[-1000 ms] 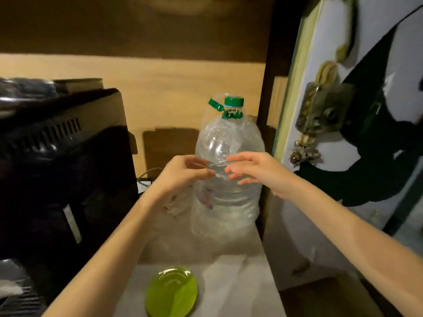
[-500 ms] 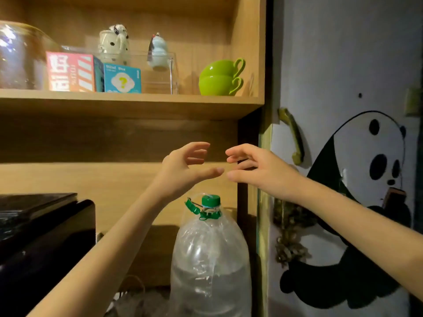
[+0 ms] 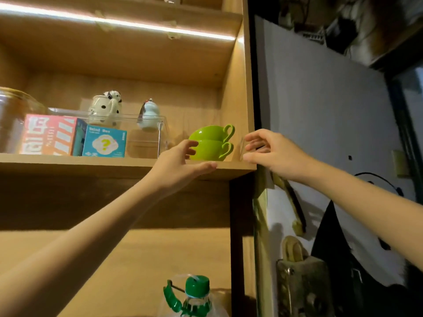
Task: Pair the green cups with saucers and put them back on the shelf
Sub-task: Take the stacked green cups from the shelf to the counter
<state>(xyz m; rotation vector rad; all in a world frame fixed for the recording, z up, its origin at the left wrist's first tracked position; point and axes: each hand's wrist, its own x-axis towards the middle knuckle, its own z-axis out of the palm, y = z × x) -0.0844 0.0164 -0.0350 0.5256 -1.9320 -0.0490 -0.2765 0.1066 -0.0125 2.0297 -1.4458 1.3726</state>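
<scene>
Two green cups (image 3: 211, 143) are stacked one inside the other at the right end of the wooden shelf (image 3: 96, 164), handles pointing right. My left hand (image 3: 180, 165) is raised just left of the stack, fingers spread, fingertips close to the lower cup, thumb along the shelf's front edge. My right hand (image 3: 270, 152) hovers open just right of the shelf's side panel, level with the cups. Neither hand holds anything. No saucer is in view.
On the same shelf stand a clear plastic case (image 3: 142, 136), two figurines, a blue box (image 3: 104, 141), a pink box (image 3: 49, 135) and a glass jar (image 3: 13, 117). A big water bottle with a green cap (image 3: 196, 288) stands below. A door with a panda picture is to the right.
My view has tilted up from the counter and bottle to the shelf. Both hands have risen from the bottle to either side of the stacked green cups.
</scene>
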